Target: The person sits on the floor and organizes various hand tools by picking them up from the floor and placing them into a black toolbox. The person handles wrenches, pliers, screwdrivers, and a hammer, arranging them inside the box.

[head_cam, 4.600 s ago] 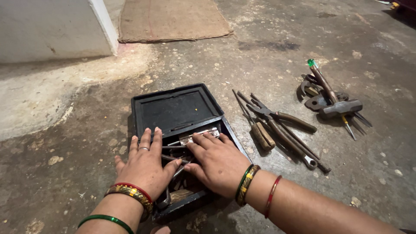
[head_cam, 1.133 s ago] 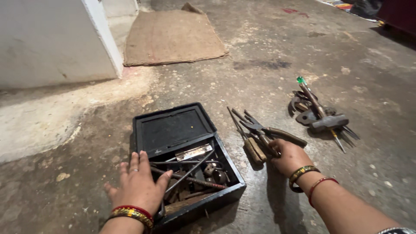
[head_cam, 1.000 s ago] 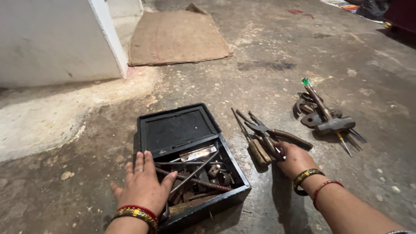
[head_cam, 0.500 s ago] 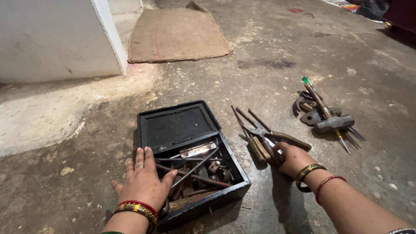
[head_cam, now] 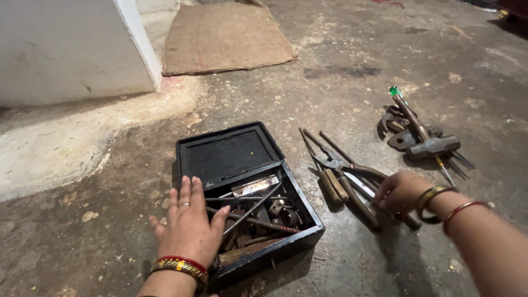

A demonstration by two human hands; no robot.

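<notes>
Two hands: left [head_cam: 188,231] on toolbox [head_cam: 190,144] edge.

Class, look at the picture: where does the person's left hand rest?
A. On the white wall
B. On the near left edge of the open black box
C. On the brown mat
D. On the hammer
B: the left hand lies flat, fingers spread, over the near left edge of the open black box of metal parts.

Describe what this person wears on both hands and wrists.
Both forearms are bare, with no sleeves in view. The left hand has a thin ring on one finger and red and gold bangles at the wrist. The right hand has a gold-and-green bangle and a thin red one.
</notes>
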